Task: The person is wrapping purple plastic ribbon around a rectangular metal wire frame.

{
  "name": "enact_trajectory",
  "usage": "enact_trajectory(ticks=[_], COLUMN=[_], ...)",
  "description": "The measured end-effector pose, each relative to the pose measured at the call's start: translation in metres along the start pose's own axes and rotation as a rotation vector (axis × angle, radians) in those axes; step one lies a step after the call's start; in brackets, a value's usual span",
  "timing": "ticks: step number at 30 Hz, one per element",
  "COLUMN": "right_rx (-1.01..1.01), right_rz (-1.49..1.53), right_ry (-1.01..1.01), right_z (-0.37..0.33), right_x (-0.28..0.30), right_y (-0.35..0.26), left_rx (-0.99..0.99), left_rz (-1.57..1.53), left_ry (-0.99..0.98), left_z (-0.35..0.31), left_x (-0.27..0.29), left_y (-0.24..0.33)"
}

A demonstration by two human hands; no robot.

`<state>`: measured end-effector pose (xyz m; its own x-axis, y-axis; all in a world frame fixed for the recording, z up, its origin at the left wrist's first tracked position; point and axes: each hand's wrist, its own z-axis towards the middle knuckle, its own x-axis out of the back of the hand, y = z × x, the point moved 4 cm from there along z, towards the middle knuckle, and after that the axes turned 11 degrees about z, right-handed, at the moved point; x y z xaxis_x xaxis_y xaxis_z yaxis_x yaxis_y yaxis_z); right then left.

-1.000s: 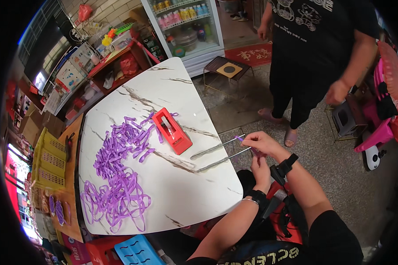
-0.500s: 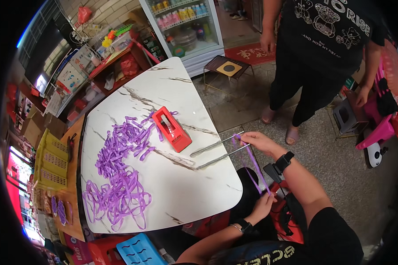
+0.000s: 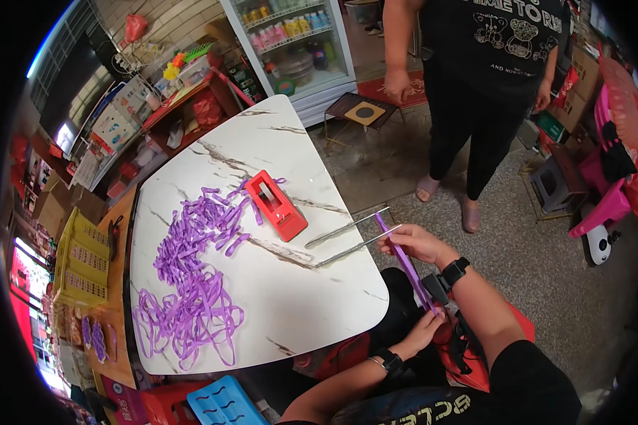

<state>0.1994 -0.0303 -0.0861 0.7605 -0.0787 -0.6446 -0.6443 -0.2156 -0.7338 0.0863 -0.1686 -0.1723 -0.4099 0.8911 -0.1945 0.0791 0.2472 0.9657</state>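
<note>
Tangle of long, flat purple ribbon loops [image 3: 191, 301], lower left of frame; above it, heap of short folded purple ribbon pieces [image 3: 183, 237]. Judged: short pieces look worked, loops unworked; part done, many loops left. Red box-shaped dispenser [image 3: 287, 222], centre. Two thin metal rods [image 3: 358, 246] project past white marbled table [image 3: 319, 319]. Flat purple ribbon strip [image 3: 412, 274], right of centre, taut: long axis steep, upper left to lower right, top end at rod tips. Left hand [image 3: 420, 334] pinches its lower end; right hand [image 3: 420, 244] clamps its upper part.
</note>
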Motion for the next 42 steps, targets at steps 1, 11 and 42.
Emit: enact_trajectory(ticks=[1, 11, 42], right_rx=[0.024, 0.121, -0.081], right_rz=[-0.069, -0.098, -0.135], right_ry=[0.036, 0.249, 0.184], right_z=[-0.001, -0.003, -0.032], right_x=[0.001, 0.004, -0.012], right_y=[0.000, 0.012, 0.004], left_rx=[0.001, 0.101, -0.190], left_rz=[0.000, -0.213, 0.385], left_ry=[-0.004, -0.045, -0.525], left_z=[-0.001, -0.015, -0.058], left_x=[0.001, 0.003, 0.009], left_y=[0.003, 0.025, 0.087])
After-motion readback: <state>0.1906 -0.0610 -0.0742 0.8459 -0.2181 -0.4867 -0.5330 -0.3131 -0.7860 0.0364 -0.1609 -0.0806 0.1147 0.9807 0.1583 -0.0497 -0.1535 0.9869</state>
